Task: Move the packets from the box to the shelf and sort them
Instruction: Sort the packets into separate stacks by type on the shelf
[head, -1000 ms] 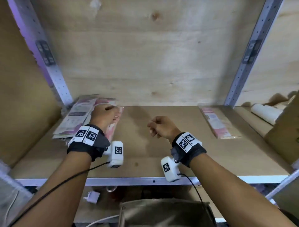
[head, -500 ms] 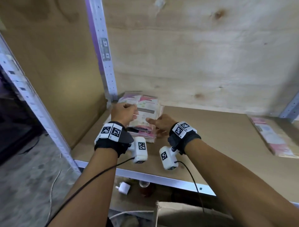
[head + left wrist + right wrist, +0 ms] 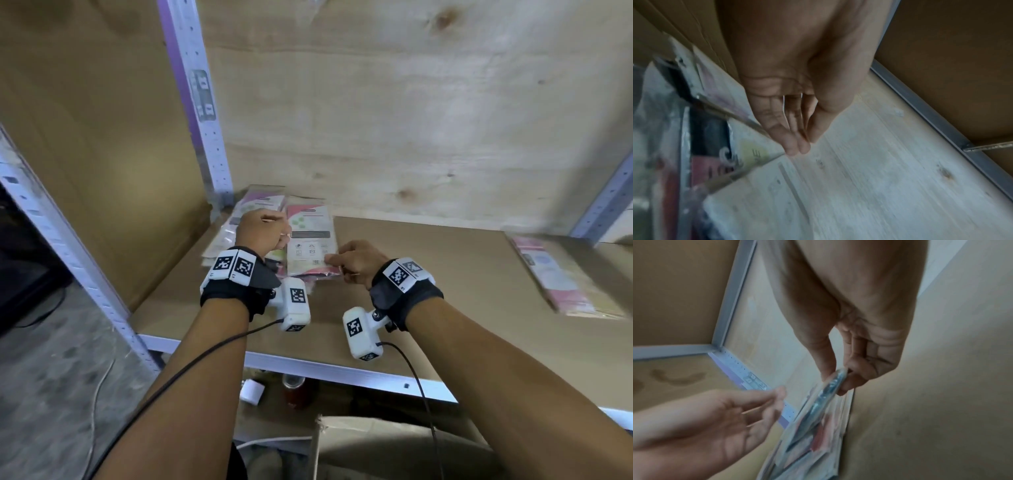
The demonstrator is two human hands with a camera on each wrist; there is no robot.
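Packets in clear plastic with pink-and-white printed cards form a loose stack (image 3: 239, 226) at the left centre of the head view, on the brown wooden shelf board (image 3: 462, 308), close to the perforated grey metal upright (image 3: 202, 113) that rises through the upper left of the frame. Just right of that stack, the left hand (image 3: 262, 231) sits over the packets; in the left wrist view its fingers (image 3: 789, 142) are straight and held together, grasping nothing, with their tips at the edge of a packet. Whether they actually touch it cannot be told through the blur. Beside it, at the centre of the head frame, one flat packet with a pink corner, a green dot motif and a dark label band (image 3: 310, 240) lies tilted atop other packets. The right hand (image 3: 356, 260) pinches the lower right corner of this packet; the right wrist view shows the packet's edge (image 3: 833, 386) clamped between the thumb and the curled fingers. Both wrists wear black straps with white marker-covered camera blocks. At the far right of the head frame, well apart from the hands, another pink-and-white packet pile (image 3: 561, 277) lies flat on the same board. Along the bottom centre, below the shelf's grey front rail, the rim of a brown cardboard box (image 3: 352, 428) shows.
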